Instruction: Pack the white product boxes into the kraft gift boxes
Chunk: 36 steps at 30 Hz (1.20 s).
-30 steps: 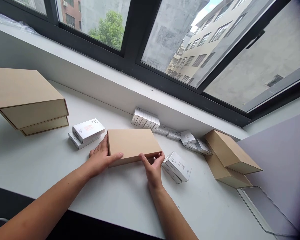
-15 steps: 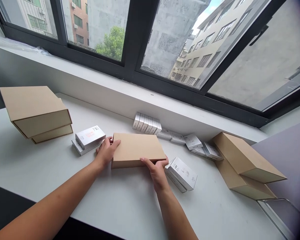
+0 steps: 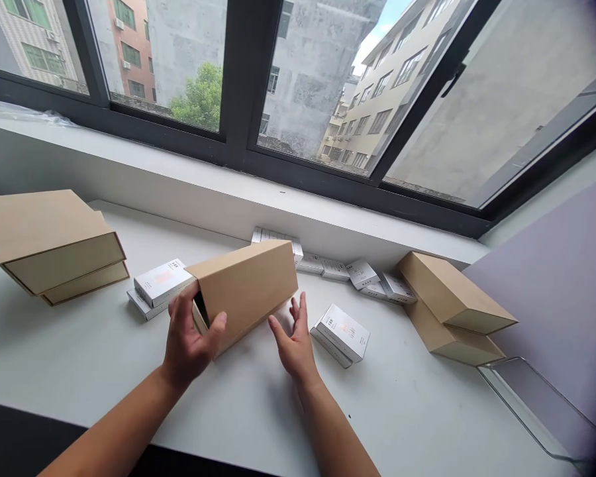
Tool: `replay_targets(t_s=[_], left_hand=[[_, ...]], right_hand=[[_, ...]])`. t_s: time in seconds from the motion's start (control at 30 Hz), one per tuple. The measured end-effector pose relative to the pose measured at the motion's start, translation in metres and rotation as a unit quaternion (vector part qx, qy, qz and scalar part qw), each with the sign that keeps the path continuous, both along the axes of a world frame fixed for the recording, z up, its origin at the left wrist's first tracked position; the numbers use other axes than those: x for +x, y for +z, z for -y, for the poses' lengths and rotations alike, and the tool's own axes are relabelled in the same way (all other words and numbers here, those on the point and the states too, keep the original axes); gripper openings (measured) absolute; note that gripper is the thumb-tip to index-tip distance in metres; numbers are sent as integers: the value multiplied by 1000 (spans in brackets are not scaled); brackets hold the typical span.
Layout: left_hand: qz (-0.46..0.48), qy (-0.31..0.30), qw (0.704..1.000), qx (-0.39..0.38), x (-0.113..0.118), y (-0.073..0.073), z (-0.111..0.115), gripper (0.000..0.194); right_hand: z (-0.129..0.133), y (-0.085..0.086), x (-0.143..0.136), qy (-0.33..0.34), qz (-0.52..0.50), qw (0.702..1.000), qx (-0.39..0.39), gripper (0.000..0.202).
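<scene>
A tan cardboard box (image 3: 251,285) is tilted up on its edge above the white table (image 3: 258,411), with a dark gap showing at its left end. My left hand (image 3: 191,331) grips that left end, thumb on the near face and fingers at the far side. Just off the box's lower right side, my right hand (image 3: 294,341) has its fingers spread and holds nothing. Two white printed boxes (image 3: 161,283) are stacked left of my left hand. Another white pair (image 3: 342,333) lies to the right of my right hand.
Tan boxes (image 3: 54,238) are stacked at the left, and more tan boxes (image 3: 459,295) at the right. Small white boxes (image 3: 335,268) line the back by the window ledge (image 3: 228,192). A clear-edged container (image 3: 526,404) stands at the right edge.
The tan box has turned from lying flat to tilted on edge. My right hand has let go of it and opened, while my left hand has shifted its grip. The view has moved slightly right.
</scene>
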State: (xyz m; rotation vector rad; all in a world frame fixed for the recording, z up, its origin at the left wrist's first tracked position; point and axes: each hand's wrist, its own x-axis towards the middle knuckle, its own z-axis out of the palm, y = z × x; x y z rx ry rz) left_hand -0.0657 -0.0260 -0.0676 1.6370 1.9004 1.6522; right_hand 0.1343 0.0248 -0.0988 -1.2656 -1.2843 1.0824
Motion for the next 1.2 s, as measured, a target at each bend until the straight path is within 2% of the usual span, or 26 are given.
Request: replay_targets(t_s=[0.07,0.13,0.2,0.27,0.3,0.37,0.43,0.5,0.57,0.63,0.73,0.8,0.87,0.93,1.03,1.13,1.2], left_hand=[[-94,-37,994,36,13,0,21,57],[-179,-156,968,81,26,6,40,60],[-257,-326,906,87,32,18,53,58],[-298,-432,849,60,26,33,58,47],[-303,-441,843,45,17,38,56,41],[-313,-382,870,0,-9,43,48,40],[-323,-250,911,-60,-38,37,36,54],[-335,-150,918,-149,-59,26,26,72],[-341,-132,901,-236,-67,18,24,64],[-348,-137,875,-308,-65,19,30,46],[-361,-127,833,-399,-54,28,50,51],[-362,-143,807,-444,-49,30,65,55],[-350,-193,803,-443,-47,26,78,56],[-324,-270,815,-399,-44,18,86,54],[-270,-388,827,-305,-33,17,90,48],[-211,-465,830,-225,-24,31,89,58],[-187,-484,837,-174,-29,42,86,65]], right_hand=[[6,5,-3,38,-56,997,-27,88],[7,10,-2,65,-121,990,-23,72],[4,14,7,73,-160,984,-27,71],[3,19,20,73,-181,980,-46,81],[3,23,27,75,-189,978,-50,88],[5,30,39,85,-196,976,-47,98],[9,38,48,115,-180,975,-52,91],[11,45,53,154,-148,974,-76,73],[11,52,58,183,-131,969,-99,67],[13,58,64,175,-126,971,-99,73],[22,65,72,129,-74,983,-105,92],[30,66,72,113,-3,988,-102,109],[35,65,66,86,71,991,-76,115],[31,62,58,24,133,990,-34,98],[4,58,47,-57,196,978,40,57],[-34,60,40,-53,257,961,83,38],[-57,64,39,-58,319,940,111,39]])
